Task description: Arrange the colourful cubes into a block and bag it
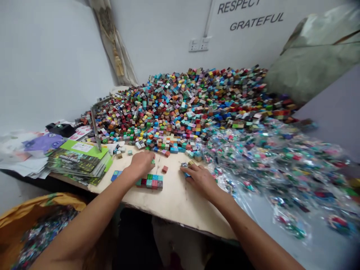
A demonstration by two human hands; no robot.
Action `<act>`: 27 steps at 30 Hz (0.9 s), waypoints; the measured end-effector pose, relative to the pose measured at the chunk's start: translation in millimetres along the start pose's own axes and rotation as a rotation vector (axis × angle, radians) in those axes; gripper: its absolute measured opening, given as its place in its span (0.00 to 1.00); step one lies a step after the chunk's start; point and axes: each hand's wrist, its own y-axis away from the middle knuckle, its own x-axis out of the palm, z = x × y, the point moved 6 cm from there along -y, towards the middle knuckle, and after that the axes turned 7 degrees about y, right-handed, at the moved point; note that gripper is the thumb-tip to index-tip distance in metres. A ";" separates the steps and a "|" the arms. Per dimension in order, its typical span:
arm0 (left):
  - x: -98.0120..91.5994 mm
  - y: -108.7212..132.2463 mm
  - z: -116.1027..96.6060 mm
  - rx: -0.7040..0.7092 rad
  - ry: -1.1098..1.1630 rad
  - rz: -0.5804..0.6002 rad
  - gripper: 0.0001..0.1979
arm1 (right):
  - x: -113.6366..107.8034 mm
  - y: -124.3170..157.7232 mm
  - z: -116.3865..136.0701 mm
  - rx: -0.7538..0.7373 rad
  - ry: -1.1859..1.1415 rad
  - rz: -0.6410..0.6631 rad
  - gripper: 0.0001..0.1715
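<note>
My left hand is closed over the wooden tabletop, fingers curled down. A small green block shows at its fingertips. My right hand has its fingers and thumb closed around a few small blocks, blue and patterned, partly hidden under the fingers. Below my left hand lies a neat group of coloured blocks in teal, dark red and pink, its left part covered by my forearm. Blue blocks peek out left of that forearm. One reddish-brown block sits alone between the hands.
Behind the hands rises a big heap of coloured blocks. Clear plastic packets spread over the right side. At left are stacked green booklets, a black tape dispenser and an orange sack of shiny packets.
</note>
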 end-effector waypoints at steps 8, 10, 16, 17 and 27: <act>58.1 95.6 -108.7 0.383 0.527 -0.044 0.21 | -9.0 82.0 12.9 -0.085 -0.377 0.001 0.32; 78.2 101.9 -108.7 0.335 0.589 -0.071 0.23 | -8.6 94.1 11.7 -0.075 -0.470 0.040 0.39; 94.2 88.0 -102.5 0.299 0.618 -0.144 0.27 | -1.7 99.3 8.8 -0.012 -0.488 0.074 0.37; 94.2 85.0 -102.4 0.297 0.603 -0.135 0.27 | -0.7 98.7 10.6 -0.019 -0.495 0.073 0.36; 89.2 76.8 -110.0 0.246 0.557 -0.046 0.30 | -0.9 99.5 -4.9 0.121 -0.670 0.081 0.25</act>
